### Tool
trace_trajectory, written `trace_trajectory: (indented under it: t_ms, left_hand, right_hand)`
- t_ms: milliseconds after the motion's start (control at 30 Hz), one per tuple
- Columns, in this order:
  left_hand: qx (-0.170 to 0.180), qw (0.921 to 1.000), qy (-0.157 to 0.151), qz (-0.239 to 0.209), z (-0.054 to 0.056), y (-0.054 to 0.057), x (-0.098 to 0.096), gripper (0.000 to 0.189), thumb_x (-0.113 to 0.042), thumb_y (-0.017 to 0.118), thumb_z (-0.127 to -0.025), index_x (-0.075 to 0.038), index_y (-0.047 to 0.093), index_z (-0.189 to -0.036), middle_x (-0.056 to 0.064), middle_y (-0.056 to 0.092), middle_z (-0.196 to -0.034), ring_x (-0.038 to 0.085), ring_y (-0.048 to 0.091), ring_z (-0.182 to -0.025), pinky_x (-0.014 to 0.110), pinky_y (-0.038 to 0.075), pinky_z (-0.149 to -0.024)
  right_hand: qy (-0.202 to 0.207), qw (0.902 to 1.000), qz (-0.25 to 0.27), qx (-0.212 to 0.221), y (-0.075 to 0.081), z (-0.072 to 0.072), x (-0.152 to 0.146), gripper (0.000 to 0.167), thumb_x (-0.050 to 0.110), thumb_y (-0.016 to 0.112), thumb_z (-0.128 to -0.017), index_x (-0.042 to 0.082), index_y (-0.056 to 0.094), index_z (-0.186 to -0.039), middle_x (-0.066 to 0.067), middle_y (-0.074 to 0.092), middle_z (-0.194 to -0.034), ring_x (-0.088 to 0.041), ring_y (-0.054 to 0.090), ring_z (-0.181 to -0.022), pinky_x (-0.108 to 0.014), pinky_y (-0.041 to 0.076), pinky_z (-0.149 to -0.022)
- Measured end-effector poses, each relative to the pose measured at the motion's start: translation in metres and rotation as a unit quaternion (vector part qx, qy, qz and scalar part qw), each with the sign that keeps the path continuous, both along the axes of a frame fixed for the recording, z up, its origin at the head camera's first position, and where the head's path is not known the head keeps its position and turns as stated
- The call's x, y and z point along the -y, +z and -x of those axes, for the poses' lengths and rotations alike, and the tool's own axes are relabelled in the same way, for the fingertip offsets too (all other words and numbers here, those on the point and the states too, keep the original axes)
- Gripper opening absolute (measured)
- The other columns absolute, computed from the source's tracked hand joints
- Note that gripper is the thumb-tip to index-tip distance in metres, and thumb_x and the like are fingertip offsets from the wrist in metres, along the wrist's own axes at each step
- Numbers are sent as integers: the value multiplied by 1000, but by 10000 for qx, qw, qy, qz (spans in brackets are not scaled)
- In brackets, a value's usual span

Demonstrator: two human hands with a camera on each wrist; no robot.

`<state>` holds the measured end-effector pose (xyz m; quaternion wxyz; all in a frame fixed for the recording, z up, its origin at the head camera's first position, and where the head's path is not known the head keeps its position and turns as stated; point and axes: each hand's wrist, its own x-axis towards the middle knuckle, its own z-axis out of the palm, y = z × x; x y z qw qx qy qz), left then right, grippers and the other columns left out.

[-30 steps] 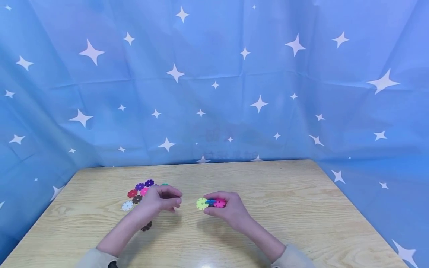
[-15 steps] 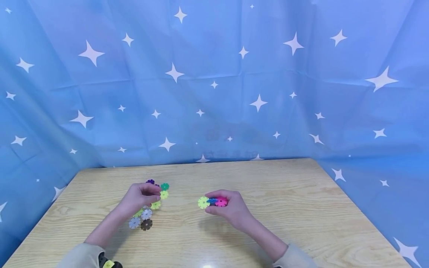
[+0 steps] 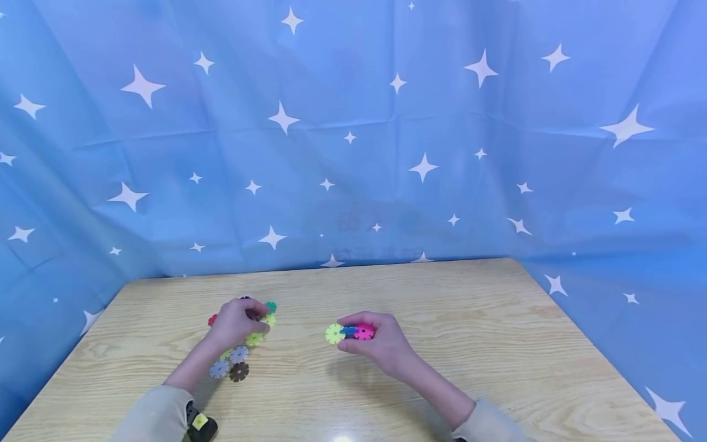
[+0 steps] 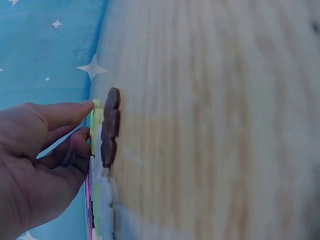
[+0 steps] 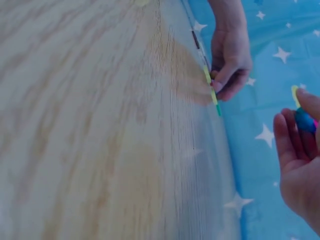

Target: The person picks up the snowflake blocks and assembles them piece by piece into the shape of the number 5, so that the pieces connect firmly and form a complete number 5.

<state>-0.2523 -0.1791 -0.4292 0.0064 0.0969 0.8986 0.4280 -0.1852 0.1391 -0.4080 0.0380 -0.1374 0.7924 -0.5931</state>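
Observation:
My right hand (image 3: 383,344) pinches a row of joined notched plastic discs above the table: a yellow-green disc (image 3: 334,333), a blue disc (image 3: 348,331) and a pink disc (image 3: 364,331). Over loose flat discs on the left side, my left hand (image 3: 232,322) reaches down with thumb and forefinger apart. Its fingertips are at a yellow-green disc (image 3: 269,320), near a green disc (image 3: 271,307). In the left wrist view, the forefinger of the left hand (image 4: 45,150) touches a yellow disc's edge (image 4: 96,117). The left hand hides part of the loose discs.
Nearer me lie a brown disc (image 3: 239,371) and grey discs (image 3: 219,368); a red disc (image 3: 212,320) shows behind the left hand. The wooden table (image 3: 442,294) ends at a blue star-patterned curtain (image 3: 375,153).
My left hand has moved left from beside the right hand to the loose discs, then slightly right and down among them. The right hand still holds the joined discs in nearly the same place.

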Motion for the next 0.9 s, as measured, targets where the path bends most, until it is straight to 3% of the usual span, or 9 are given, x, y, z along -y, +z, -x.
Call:
trace_trajectory:
  t_ms: [233, 600, 900]
  left_hand:
    - [-20, 9999, -144, 70, 0, 1, 1, 26, 2, 82, -80, 5, 74, -105, 13, 69, -100, 20, 61, -84, 31, 54, -68]
    - [200, 9986, -459, -176, -2, -2, 0, 33, 4, 82, -80, 6, 73, -112, 8, 66, -94, 20, 56, -78, 29, 51, -63]
    - [-211, 9967, -783, -32, -5, -1, -1, 17, 1, 75, -89, 1, 76, -106, 4, 68, -91, 16, 59, -79, 26, 53, -65]
  right_hand:
    - [-53, 9999, 102, 66, 1, 0, -3, 34, 17, 85, -85, 12, 77, -117, -9, 68, -122, -23, 64, -106, -27, 59, -83]
    - [-278, 9992, 260, -78, 4, 4, -10, 35, 14, 86, -85, 9, 76, -118, -10, 69, -122, -23, 65, -104, -27, 60, -80]
    - [-222, 9991, 345, -38, 4, 3, -9, 34, 14, 86, -84, 8, 77, -117, -11, 69, -121, -23, 66, -102, -27, 60, -79]
